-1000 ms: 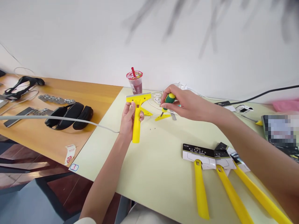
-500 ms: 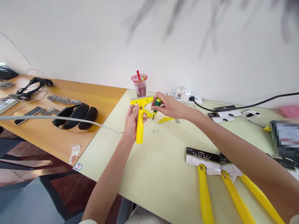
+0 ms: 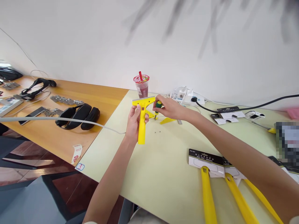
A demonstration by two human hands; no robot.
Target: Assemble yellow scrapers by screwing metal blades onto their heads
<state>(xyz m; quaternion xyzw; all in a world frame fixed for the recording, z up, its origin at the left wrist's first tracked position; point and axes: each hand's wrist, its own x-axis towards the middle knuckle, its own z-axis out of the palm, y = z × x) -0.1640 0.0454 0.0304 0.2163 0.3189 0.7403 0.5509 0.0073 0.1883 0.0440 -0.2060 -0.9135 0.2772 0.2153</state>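
My left hand (image 3: 133, 123) is closed round the handle of a yellow scraper (image 3: 141, 132), its wide head up and a grey blade strip along the top edge. In my right hand (image 3: 169, 107) is a screwdriver (image 3: 158, 105) with a green and yellow handle, its tip pointing down beside the scraper head. Beyond the hands lie a flat yellow scraper part (image 3: 166, 120) and a small grey metal piece (image 3: 179, 122). Two tiny screws (image 3: 157, 132) rest on the pale tabletop (image 3: 151, 174) in front of them.
A drink cup with a red straw (image 3: 142, 87) stands by the wall. Packaged yellow-handled scrapers (image 3: 207, 193) lie at front right, under my right forearm. A power strip (image 3: 187, 96) and black cable (image 3: 224, 110) run along the back. Black headgear (image 3: 78, 116) sits on the wooden table at left.
The whole view has shifted slightly, so things appear a little further right. Both hands keep their holds on the scraper and screwdriver, nearly unmoved against each other.
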